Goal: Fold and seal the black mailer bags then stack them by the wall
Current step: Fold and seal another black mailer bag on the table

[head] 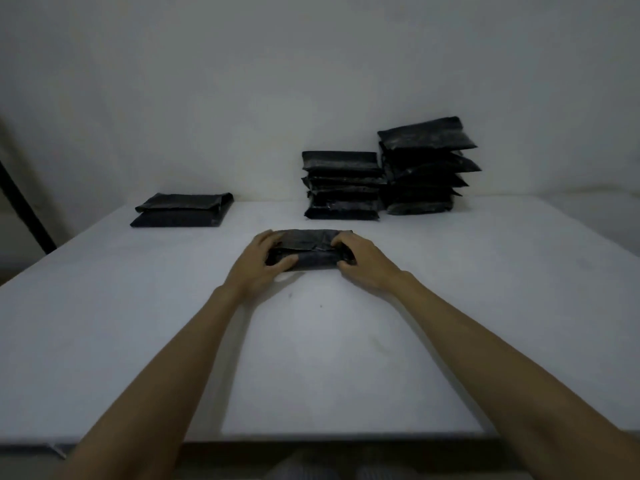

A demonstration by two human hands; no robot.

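A black mailer bag [308,249] lies on the white table [346,358] in front of me, its flap folded over toward me. My left hand [261,263] grips its left end, fingers over the top and thumb on the near face. My right hand [363,259] grips its right end the same way. Against the wall stand two stacks of sealed black bags: a lower stack [341,185] and a taller, leaning stack [427,166] to its right.
Another black bag [183,209], flap folded, lies flat at the back left of the table. A dark bar [24,206] leans at the far left edge. The table's near edge [329,436] runs just below my forearms.
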